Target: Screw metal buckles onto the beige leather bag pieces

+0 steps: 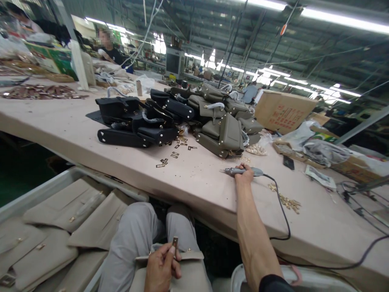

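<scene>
- The small metal plate (pixel 175 242) stands upright in the fingers of the left hand (pixel 159 267); the thumb and the fingers pinch its lower part.
- Directly below these fingers is a beige bag (pixel 191 273), which lies on the person's lap over grey trousers (pixel 130 231). If the plate touches the bag, I cannot tell.
- Farther up and to the right, the fingers of the right hand (pixel 244 174) are closed around a grey electric screwdriver (pixel 257 172). Its tip points to the left, above the desk (pixel 206 184). Its black cable (pixel 287 227) goes from these fingers to the right and downward.
- Just beyond the right fingers, and also to the right of them, there are small gold-coloured pieces (pixel 290 204).
- To the left of the right fingers, some flat metal plates (pixel 175 154) are scattered on the desk.
- Behind these plates, farther from the fingers, black bags (pixel 120 136) and olive-grey bags (pixel 219 129) are piled side by side.
- To the left of the left fingers, a pale crate (pixel 68 175) contains more beige bags (pixel 51 253).
- Far beyond both hands, a cardboard box (pixel 284 111) stands at the right, and another person (pixel 114 55) is at the left.
</scene>
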A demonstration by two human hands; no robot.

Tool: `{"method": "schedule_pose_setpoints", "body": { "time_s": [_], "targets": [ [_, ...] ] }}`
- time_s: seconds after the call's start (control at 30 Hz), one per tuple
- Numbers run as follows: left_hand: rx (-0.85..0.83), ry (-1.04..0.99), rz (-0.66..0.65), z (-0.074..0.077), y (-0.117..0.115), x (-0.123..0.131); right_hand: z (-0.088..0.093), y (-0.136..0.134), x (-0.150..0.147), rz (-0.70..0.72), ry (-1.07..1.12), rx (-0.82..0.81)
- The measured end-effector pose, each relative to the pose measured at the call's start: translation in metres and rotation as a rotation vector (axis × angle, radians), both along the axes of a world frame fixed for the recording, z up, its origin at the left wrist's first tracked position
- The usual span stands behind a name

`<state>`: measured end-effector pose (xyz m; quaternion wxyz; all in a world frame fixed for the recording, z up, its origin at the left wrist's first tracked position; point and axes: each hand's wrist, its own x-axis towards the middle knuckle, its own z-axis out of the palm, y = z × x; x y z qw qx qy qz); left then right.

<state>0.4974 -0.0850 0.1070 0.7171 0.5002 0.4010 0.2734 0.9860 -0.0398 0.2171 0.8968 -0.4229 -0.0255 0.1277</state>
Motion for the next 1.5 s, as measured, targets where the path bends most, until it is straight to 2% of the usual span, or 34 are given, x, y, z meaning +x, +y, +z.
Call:
{"method": "schedule_pose_setpoints", "body": {
  "time_s": [0.13,0.4,0.7,1.0,1.5],
  "targets": [
    [0.003,0.003,-0.025,0.003,0.002,0.001,-0.004,0.003,0.001,-0.062,0.037,0.012],
    [-0.026,0.020,-0.017,0.013,0.004,0.005,-0.006,0.005,-0.001,-0.086,0.043,0.002],
    [-0.012,0.010,-0.017,0.004,0.004,0.003,-0.004,0.006,-0.004,-0.126,0.067,0.013],
    [-0.023,0.000,0.001,0.014,0.004,0.004,-0.001,0.003,-0.007,-0.141,0.063,0.007],
    [0.006,0.016,-0.019,0.013,0.005,0.002,-0.003,0.004,-0.005,-0.175,0.035,-0.004]
  ]
}}
